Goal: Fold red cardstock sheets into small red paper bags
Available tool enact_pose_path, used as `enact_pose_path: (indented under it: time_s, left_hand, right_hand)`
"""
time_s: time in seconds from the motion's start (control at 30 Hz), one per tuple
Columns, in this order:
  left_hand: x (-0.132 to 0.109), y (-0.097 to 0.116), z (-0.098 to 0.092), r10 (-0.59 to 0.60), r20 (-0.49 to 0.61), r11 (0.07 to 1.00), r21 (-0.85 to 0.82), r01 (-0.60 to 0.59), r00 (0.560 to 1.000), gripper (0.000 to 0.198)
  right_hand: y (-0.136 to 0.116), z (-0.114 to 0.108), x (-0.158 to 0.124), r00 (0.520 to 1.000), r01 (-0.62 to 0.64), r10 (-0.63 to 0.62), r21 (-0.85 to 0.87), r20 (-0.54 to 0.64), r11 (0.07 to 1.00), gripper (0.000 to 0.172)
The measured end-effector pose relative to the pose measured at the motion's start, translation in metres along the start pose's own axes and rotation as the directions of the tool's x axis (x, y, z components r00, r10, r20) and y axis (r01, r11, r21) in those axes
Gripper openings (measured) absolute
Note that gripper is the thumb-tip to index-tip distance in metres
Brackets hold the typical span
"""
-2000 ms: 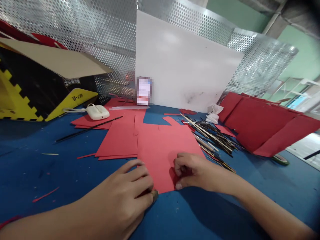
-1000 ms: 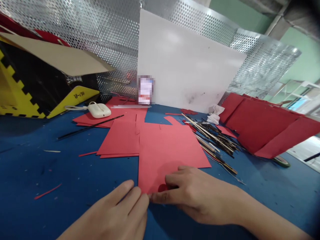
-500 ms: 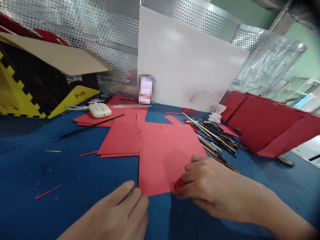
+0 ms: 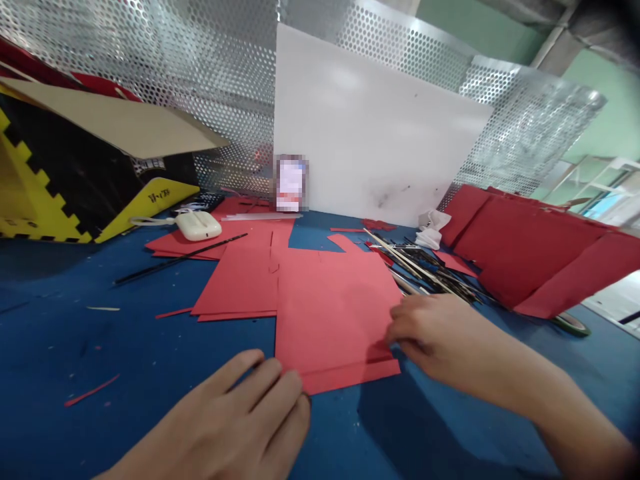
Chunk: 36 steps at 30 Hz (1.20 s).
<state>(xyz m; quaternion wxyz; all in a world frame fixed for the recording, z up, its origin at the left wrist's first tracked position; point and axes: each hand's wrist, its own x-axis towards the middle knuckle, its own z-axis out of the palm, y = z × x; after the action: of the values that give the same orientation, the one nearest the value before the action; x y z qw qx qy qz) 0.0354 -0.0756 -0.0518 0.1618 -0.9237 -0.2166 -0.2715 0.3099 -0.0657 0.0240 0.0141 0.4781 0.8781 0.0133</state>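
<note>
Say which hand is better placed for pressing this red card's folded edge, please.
Probably the right hand: its fingers are on the red card sheet, at the end of the folded strip. The left hand sits lower, only beside the corner.

A shiny metal sheet (image 4: 150,73) full of little round holes stands behind the blue tabletop (image 4: 65,347). A big white board (image 4: 380,113) stands in front of it. Past them is a green wall (image 4: 480,20), with a gray beam (image 4: 555,27) up high and a bright window (image 4: 600,203) on the right.
</note>
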Motion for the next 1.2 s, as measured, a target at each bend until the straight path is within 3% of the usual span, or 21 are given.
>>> enact_pose_path:
  time_s: [0.07, 0.13, 0.23, 0.37, 0.43, 0.53, 0.63, 0.7, 0.83, 1.07, 1.2]
  left_hand:
    - [0.004, -0.004, -0.002, -0.031, -0.05, 0.998, -0.049, 0.029, 0.998, 0.019]
    - [0.005, -0.007, -0.002, -0.107, -0.068, 0.992, -0.073, 0.102, 0.992, 0.027]
    - [0.002, -0.01, 0.002, -0.221, -0.009, 0.969, -0.119, 0.218, 0.975, 0.042]
    - [0.005, -0.013, 0.004, -0.314, 0.105, 0.891, -0.31, 0.331, 0.944, 0.048]
    - [0.01, -0.016, 0.003, -0.394, 0.163, 0.796, -0.432, 0.425, 0.904, 0.044]
    - [0.019, -0.024, 0.0, -0.486, 0.3, 0.573, -0.6, 0.559, 0.821, 0.024]
    - [0.027, -0.029, -0.005, -0.48, 0.445, 0.375, -0.675, 0.635, 0.756, 0.022]
    - [0.03, -0.029, -0.007, -0.422, 0.518, 0.318, -0.684, 0.656, 0.744, 0.024]
    - [0.032, -0.023, -0.007, -0.329, 0.599, 0.295, -0.67, 0.681, 0.731, 0.029]
    - [0.037, -0.021, -0.01, -0.33, 0.674, 0.252, -0.612, 0.75, 0.661, 0.026]
    - [0.037, -0.022, -0.01, -0.332, 0.669, 0.25, -0.618, 0.746, 0.665, 0.029]
  right_hand:
    - [-0.011, 0.005, 0.012, 0.992, 0.074, -0.053, 0.193, -0.113, 0.978, 0.019]
    - [-0.027, 0.013, 0.021, 0.983, 0.154, -0.102, 0.393, -0.15, 0.907, 0.021]
    - [-0.05, 0.028, 0.025, 0.997, 0.074, -0.059, 0.571, -0.045, 0.818, 0.018]
    - [-0.061, 0.038, 0.023, 0.995, 0.094, -0.079, 0.71, -0.054, 0.698, 0.016]
    - [-0.059, 0.037, 0.023, 0.996, 0.085, -0.021, 0.815, -0.089, 0.574, 0.021]
    - [-0.054, 0.033, 0.024, 0.993, 0.062, 0.071, 0.938, -0.092, 0.342, 0.028]
    - [-0.053, 0.03, 0.026, 1.0, 0.016, -0.004, 0.994, -0.016, 0.109, 0.03]
    - [-0.056, 0.031, 0.026, 0.999, -0.015, -0.041, 0.999, 0.016, 0.032, 0.032]
    - [-0.062, 0.034, 0.026, 0.996, -0.065, -0.053, 0.997, 0.067, 0.041, 0.035]
    - [-0.063, 0.042, 0.03, 0.996, -0.073, 0.049, 0.997, 0.072, 0.018, 0.037]
    - [-0.064, 0.045, 0.032, 0.994, -0.08, 0.083, 0.994, 0.073, 0.077, 0.024]
